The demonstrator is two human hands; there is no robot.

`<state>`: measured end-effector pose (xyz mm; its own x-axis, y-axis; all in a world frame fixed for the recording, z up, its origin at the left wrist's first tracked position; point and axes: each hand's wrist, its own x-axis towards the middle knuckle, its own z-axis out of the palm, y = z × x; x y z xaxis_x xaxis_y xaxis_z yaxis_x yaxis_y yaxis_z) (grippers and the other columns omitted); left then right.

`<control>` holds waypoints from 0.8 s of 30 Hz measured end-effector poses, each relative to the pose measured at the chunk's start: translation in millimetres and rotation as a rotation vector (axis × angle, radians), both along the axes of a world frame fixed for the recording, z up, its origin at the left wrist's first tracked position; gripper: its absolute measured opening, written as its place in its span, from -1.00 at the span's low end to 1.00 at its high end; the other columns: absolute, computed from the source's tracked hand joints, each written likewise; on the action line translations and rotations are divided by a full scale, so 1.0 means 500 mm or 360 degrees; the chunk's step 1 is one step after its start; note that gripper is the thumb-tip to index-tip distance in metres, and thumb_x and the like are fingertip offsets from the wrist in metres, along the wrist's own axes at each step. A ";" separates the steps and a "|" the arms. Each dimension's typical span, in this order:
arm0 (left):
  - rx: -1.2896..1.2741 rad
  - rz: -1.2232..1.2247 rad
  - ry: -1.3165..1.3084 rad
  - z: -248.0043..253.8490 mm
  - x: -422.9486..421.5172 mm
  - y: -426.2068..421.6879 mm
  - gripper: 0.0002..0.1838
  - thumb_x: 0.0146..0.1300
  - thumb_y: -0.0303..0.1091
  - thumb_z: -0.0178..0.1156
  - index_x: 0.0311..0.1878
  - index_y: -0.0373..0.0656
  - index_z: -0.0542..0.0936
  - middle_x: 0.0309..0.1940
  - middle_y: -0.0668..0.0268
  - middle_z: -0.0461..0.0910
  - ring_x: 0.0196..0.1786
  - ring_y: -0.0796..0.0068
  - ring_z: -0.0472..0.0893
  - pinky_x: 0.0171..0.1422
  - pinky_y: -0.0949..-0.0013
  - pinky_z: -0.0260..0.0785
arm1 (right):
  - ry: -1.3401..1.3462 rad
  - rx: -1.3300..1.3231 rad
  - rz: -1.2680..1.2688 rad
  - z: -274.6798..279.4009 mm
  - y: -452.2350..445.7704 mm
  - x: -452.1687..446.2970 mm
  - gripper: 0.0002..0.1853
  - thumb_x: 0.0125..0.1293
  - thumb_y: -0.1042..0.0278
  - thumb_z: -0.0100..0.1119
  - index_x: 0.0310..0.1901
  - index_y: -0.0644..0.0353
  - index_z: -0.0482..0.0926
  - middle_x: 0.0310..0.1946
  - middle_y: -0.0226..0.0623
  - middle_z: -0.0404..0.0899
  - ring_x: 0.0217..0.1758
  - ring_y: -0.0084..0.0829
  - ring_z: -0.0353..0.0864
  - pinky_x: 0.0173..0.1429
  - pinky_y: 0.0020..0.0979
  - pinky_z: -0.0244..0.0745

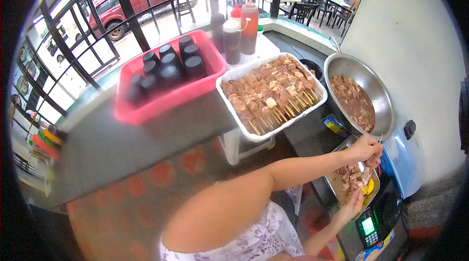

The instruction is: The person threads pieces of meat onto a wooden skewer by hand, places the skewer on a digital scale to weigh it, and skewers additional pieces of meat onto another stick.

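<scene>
My left hand [364, 149] is closed on a thin wooden skewer [381, 139], whose bare tip sticks up past the fingers. Pieces of raw meat [373, 159] hang just below that hand, seemingly on the skewer. Lower down, my right hand [352, 205] pinches at the bottom of the meat; what exactly its fingertips hold is hard to make out. Beneath both hands lies a metal tray [334, 183] with loose meat pieces [349, 175] and a yellow object [367, 187] in it. A device with a lit green display and keypad [370, 229] stands by the tray's near end.
A steel bowl of marinated meat [351, 100] leans beyond the tray. A white tub [250, 136] of skewered meat [273, 85] stands left of it. Farther left are a pink basket [161, 107] with black cups [171, 61] and sauce bottles [249, 29]. Window bars and a wall border the counter.
</scene>
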<state>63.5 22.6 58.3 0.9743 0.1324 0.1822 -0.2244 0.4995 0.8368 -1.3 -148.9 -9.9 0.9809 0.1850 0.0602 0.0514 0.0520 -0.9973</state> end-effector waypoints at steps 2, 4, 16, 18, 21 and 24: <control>0.0113 0.0055 -0.0055 0.005 0.005 0.004 -0.69 0.37 -0.25 0.05 -0.38 -0.29 0.57 -0.54 0.26 0.61 -0.46 0.48 0.62 -0.40 0.45 0.44 | -0.0109 -0.0098 0.0021 -0.013 -0.011 0.015 -0.70 0.43 0.24 -0.03 -0.04 0.30 0.54 -0.16 -0.31 0.57 -0.11 -0.55 0.48 0.04 -0.46 0.41; 0.0184 0.0054 -0.0096 0.010 -0.002 0.003 -0.70 0.36 -0.26 0.06 -0.38 -0.29 0.58 -0.54 0.28 0.61 -0.46 0.51 0.61 -0.39 0.45 0.43 | -0.0451 -0.0368 -0.0233 -0.029 -0.009 0.027 -0.70 0.44 0.25 -0.04 -0.04 0.32 0.52 -0.26 -0.38 0.54 -0.23 -0.60 0.44 -0.11 -0.54 0.40; 0.0170 0.0088 -0.0215 -0.001 -0.007 0.005 -0.87 0.26 -0.42 0.15 -0.34 -0.30 0.53 -0.46 0.29 0.60 -0.45 0.61 0.56 -0.38 0.49 0.41 | -0.0497 -0.0563 -0.0184 -0.064 -0.024 0.062 -0.73 0.41 0.36 -0.04 -0.08 0.46 0.47 -0.27 -0.22 0.48 -0.24 -0.43 0.39 -0.06 -0.40 0.35; 0.0158 0.0084 -0.0266 -0.009 -0.006 0.007 -0.86 0.28 -0.40 0.14 -0.33 -0.29 0.53 -0.46 0.30 0.60 -0.45 0.61 0.55 -0.38 0.50 0.40 | -0.0506 -0.0526 -0.0164 -0.052 -0.017 0.049 -0.73 0.40 0.38 -0.03 -0.09 0.47 0.47 -0.26 -0.17 0.48 -0.20 -0.38 0.40 -0.01 -0.36 0.34; 0.0185 0.0091 -0.0210 0.009 -0.031 0.013 -0.81 0.31 -0.35 0.11 -0.33 -0.29 0.53 -0.47 0.31 0.59 -0.44 0.62 0.55 -0.37 0.51 0.40 | -0.0828 -0.0699 -0.0164 -0.021 -0.007 0.032 -0.77 0.37 0.42 0.00 -0.13 0.48 0.48 -0.27 -0.15 0.45 -0.18 -0.33 0.40 0.01 -0.35 0.33; 0.0174 0.0101 -0.0086 0.007 -0.037 0.022 -0.74 0.36 -0.28 0.06 -0.33 -0.30 0.54 -0.48 0.30 0.60 -0.44 0.60 0.55 -0.36 0.50 0.41 | -0.0891 -0.0802 -0.0173 -0.022 -0.011 0.031 -0.80 0.34 0.46 0.02 -0.16 0.47 0.48 -0.29 -0.15 0.42 -0.14 -0.29 0.40 0.03 -0.33 0.32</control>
<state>45.0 33.5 61.9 0.9530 0.1700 0.2507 -0.2987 0.3892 0.8714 14.0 -154.4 -20.8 0.8431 0.2262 0.4879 0.5355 -0.4369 -0.7227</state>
